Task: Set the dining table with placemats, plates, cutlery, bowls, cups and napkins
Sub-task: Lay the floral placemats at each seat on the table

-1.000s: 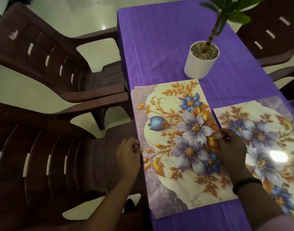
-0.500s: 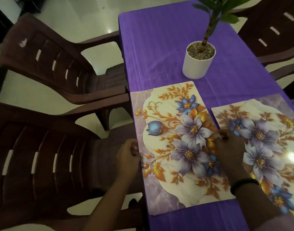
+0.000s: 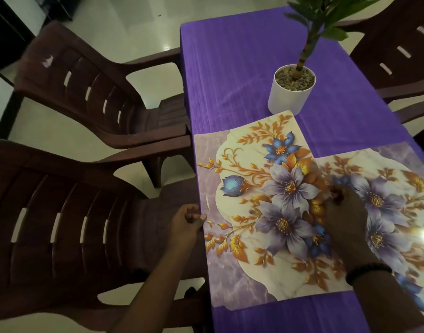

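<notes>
Two floral placemats lie on the purple tablecloth [image 3: 230,68]. The left placemat [image 3: 261,212] sits along the table's left edge, slightly turned. My left hand [image 3: 185,223] pinches its left edge with curled fingers. My right hand [image 3: 345,212], with a black band at the wrist, pinches its right edge where it meets the right placemat [image 3: 386,200]. The right placemat runs out of view at the right.
A white pot [image 3: 290,94] with pebbles and a green plant stands just beyond the left placemat. Two brown plastic armchairs [image 3: 74,212] [image 3: 90,92] stand at the table's left side. Another chair [image 3: 398,56] is at the right. The floor is pale tile.
The placemat has shifted slightly away from me and toward the pot, both hands staying on its edges. The camera view has drifted a little.
</notes>
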